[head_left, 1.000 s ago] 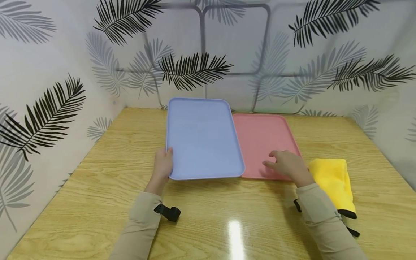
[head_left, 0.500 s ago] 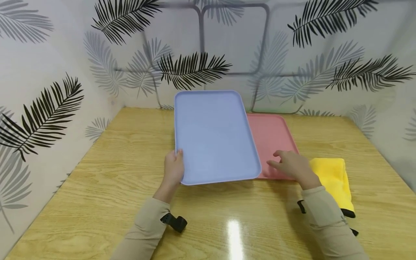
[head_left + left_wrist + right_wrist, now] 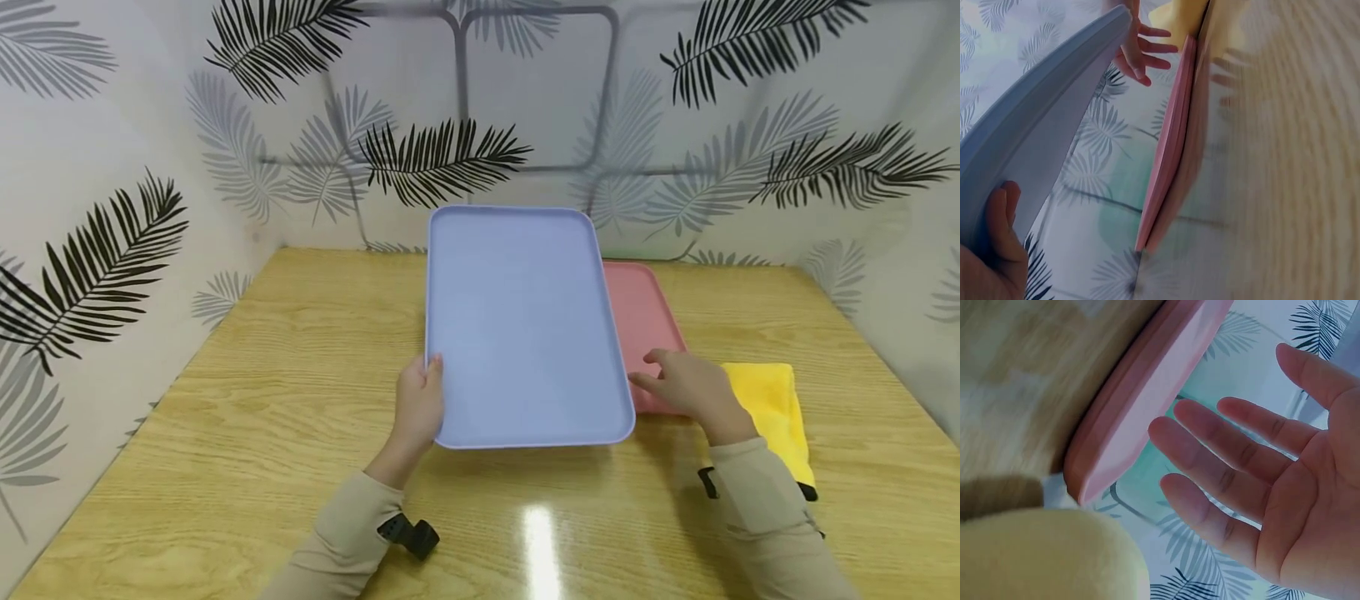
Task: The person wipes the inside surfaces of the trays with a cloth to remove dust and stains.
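Observation:
My left hand (image 3: 420, 402) grips the left edge of a blue tray (image 3: 525, 325), thumb on top and fingers curled under the rim. In the left wrist view the blue tray (image 3: 1041, 119) is clearly raised off the table. Part of a pink tray (image 3: 641, 325), which lies on the table, is hidden behind the blue one. Over the pink tray's right front part hovers my right hand (image 3: 693, 387), holding nothing. Its fingers are spread and fairly straight in the right wrist view, apart from the pink tray (image 3: 1141, 406).
A folded yellow cloth (image 3: 772, 417) with a dark edge lies on the wooden table (image 3: 262, 417), right of the pink tray and partly behind my right forearm. A leaf-patterned curtain (image 3: 525, 100) stands behind the table.
The blue tray has moved right and closer to me in my left hand, covering more of the pink tray. My right hand has shifted slightly right, still without holding anything.

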Demonstrator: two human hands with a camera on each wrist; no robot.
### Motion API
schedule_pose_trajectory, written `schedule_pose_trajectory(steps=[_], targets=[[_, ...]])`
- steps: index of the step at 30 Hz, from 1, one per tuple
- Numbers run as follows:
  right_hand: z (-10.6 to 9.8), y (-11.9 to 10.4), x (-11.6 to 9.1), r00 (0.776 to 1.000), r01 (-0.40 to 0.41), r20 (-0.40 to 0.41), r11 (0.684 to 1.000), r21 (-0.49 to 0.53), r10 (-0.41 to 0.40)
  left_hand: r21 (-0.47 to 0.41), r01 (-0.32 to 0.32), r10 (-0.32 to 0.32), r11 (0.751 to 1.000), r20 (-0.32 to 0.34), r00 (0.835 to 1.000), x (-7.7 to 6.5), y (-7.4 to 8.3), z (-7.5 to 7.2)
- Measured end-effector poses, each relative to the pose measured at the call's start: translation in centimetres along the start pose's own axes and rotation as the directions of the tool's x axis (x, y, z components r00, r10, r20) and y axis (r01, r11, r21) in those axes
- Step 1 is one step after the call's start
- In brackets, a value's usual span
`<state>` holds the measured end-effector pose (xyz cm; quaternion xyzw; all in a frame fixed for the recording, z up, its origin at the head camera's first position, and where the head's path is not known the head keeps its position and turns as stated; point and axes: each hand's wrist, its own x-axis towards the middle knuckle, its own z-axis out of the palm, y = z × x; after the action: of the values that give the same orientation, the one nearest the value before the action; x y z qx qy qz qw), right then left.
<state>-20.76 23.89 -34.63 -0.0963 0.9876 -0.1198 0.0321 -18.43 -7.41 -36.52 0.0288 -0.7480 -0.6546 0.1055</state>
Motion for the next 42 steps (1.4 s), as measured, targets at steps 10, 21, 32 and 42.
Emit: schedule_pose_trajectory(steps=[10,21,32,42], targets=[[-1.0,0.5,-2.2,0.996,-0.078,-0.028,0.997,0.030,0.079,-0.038,-0.038,0.038,0.999,0.002,0.999,-1.2,0.3,1.0],[-1.4,2.4,-5.4,0.957,-0.284,-0.071,0.959,-0.004,0.283,-0.024,-0.101,0.102,0.995,0.019,0.995,-2.2,0.4,1.2],[-0.7,4.0,-7.4,0.943,-0.331,0.038,0.943,0.038,0.330,-0.039,-0.089,0.091,0.995,0.055,0.994,-2.4,1.0,1.6],[0.6,5.5,-8.4,0.961,-0.277,0.045,0.959,0.064,0.274,0.003,-0.108,0.108,0.994,0.058,0.992,-2.6,0.8,1.7]])
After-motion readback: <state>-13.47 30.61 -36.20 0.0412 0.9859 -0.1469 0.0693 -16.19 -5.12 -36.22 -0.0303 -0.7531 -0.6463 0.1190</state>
